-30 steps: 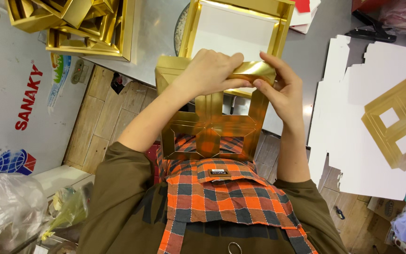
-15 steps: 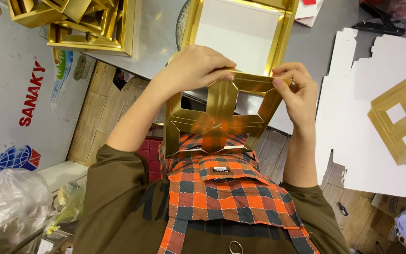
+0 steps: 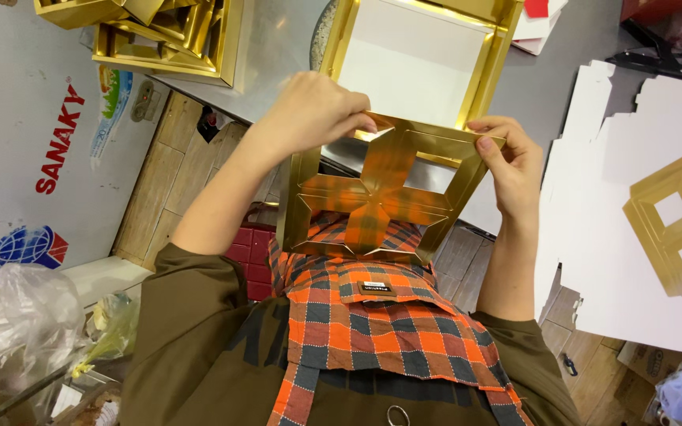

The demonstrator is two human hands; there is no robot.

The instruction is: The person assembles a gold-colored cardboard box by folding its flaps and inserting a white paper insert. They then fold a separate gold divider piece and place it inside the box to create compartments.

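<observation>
I hold a shiny gold cardboard divider (image 3: 380, 197), a square frame with a cross in the middle, tilted up in front of my chest. My left hand (image 3: 309, 114) grips its far left top edge, fingers curled over it. Pinching the far right corner is my right hand (image 3: 511, 162). The gold surface mirrors my orange and grey checked apron (image 3: 392, 331). Just beyond the divider, an open gold box (image 3: 487, 71) with a white inside lies on the grey table.
Several gold box parts (image 3: 163, 35) are stacked at the table's far left. White card sheets (image 3: 617, 181) with another gold divider (image 3: 676, 221) lie at right. A white chest appliance (image 3: 33, 142) stands at left, with plastic bags (image 3: 17, 323) below it. A black tool (image 3: 653, 55) lies far right.
The divider has been raised and unfolded from a narrow folded strip into a flat frame with a cross. Both hands moved apart to its top corners.
</observation>
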